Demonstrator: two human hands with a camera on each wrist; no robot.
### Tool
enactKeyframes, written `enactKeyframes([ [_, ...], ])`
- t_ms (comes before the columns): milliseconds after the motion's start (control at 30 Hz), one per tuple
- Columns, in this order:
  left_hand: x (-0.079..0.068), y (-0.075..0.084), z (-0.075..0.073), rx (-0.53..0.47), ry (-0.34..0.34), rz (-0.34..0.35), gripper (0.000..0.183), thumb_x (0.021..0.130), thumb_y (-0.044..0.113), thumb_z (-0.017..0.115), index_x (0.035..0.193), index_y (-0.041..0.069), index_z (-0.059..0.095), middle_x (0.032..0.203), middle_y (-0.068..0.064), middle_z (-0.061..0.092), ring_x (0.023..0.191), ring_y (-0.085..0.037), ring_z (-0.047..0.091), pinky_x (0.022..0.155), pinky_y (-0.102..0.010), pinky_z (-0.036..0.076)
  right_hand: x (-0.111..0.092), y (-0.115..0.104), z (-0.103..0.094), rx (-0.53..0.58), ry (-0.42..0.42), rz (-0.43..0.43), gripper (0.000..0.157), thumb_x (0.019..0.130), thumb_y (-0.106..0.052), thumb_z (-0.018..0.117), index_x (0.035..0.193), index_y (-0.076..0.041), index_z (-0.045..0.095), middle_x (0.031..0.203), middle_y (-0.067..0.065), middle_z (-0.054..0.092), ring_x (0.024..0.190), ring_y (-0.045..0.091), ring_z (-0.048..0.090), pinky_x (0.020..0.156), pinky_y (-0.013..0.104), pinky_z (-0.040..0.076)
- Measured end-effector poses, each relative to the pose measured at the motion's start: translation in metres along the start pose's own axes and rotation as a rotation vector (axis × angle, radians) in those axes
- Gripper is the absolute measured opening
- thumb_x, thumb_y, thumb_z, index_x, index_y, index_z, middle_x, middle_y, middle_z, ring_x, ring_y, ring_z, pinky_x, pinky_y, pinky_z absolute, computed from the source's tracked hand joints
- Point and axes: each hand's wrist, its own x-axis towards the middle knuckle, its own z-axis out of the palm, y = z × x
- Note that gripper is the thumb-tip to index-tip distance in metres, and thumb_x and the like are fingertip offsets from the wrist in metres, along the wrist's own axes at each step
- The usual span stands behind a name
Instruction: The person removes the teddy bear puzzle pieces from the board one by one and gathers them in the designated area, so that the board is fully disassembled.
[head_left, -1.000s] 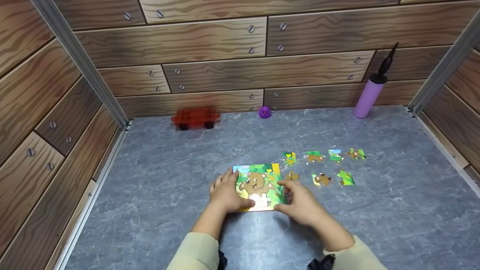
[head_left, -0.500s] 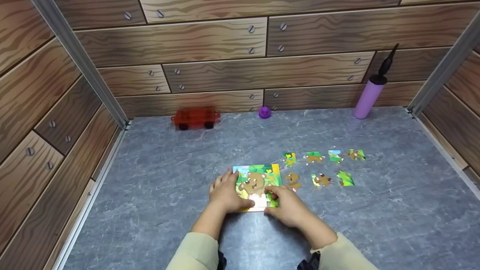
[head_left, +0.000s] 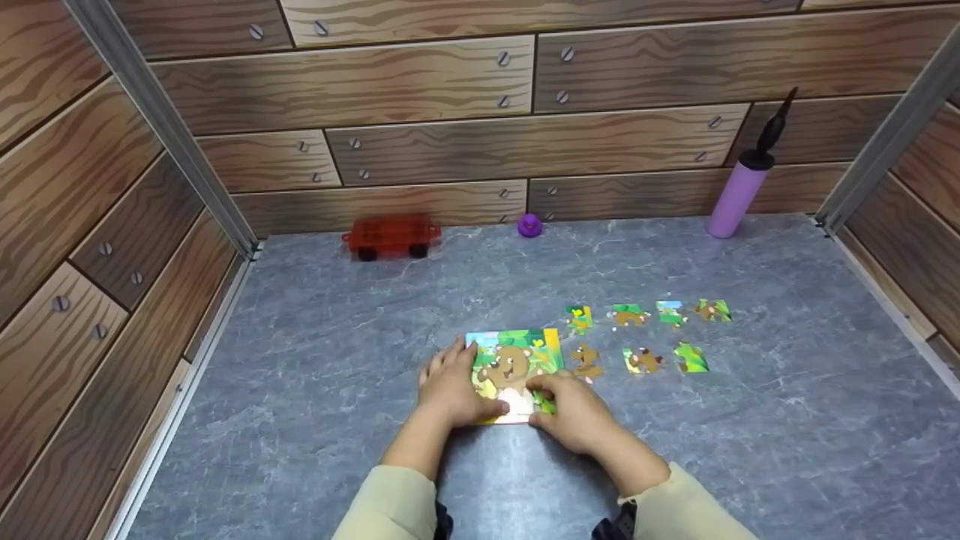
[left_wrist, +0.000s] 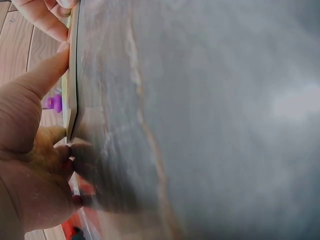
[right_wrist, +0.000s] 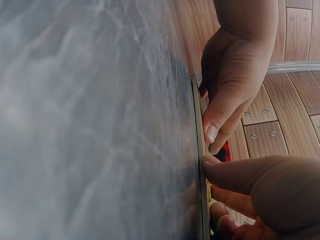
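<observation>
A jigsaw puzzle board (head_left: 517, 405) with a brown bear picture lies flat on the grey table, a white bare patch showing along its front. My left hand (head_left: 450, 386) holds its left side, fingers along the edge and thumb at the front. Over the front right corner, my right hand (head_left: 574, 409) pinches a green puzzle piece (head_left: 545, 403) between thumb and forefinger, largely covering it. In the left wrist view, the left thumb (left_wrist: 47, 72) rests at the board's edge. Both thumbs come close together along that edge in the right wrist view.
Several loose puzzle pieces (head_left: 643, 359) lie in two rows right of the board; a brown one (head_left: 586, 361) is nearest. Along the back stand a red toy wagon (head_left: 391, 236), a small purple duck (head_left: 529, 225) and a purple hand pump (head_left: 739, 196). Wood-patterned walls enclose the table.
My right hand has moved left from the board's right edge onto its front right corner, uncovering the nearby brown piece. The left hand and board have stayed in place.
</observation>
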Motion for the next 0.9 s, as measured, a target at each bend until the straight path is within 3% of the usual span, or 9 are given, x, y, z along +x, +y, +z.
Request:
enactKeyframes([
  [433,-0.0011,-0.0024,-0.0082,-0.028,-0.065,0.021,0.113,0.072,0.040,0.094,0.165,0.008,0.038,0.174,-0.015,0.023,0.158,-0.042,0.019,0.126,-0.067,0.010,-0.0014,-0.0020,-0.0013,0.011,-0.004,0.022,0.040,0.087,-0.011,0.087,0.124,-0.009,0.074,0.105,0.002,0.061,0.097,0.019,0.060,0.090,0.048,0.054],
  [900,-0.0013,-0.0020,-0.0095,-0.027,-0.066,0.020,0.112,0.072,0.037,0.096,0.164,0.008,0.038,0.174,-0.015,0.024,0.158,-0.042,0.020,0.126,-0.066,0.011,-0.0012,-0.0029,0.0008,0.016,0.016,0.026,0.040,0.084,-0.009,0.088,0.121,-0.010,0.074,0.105,0.002,0.061,0.097,0.020,0.061,0.090,0.048,0.054],
])
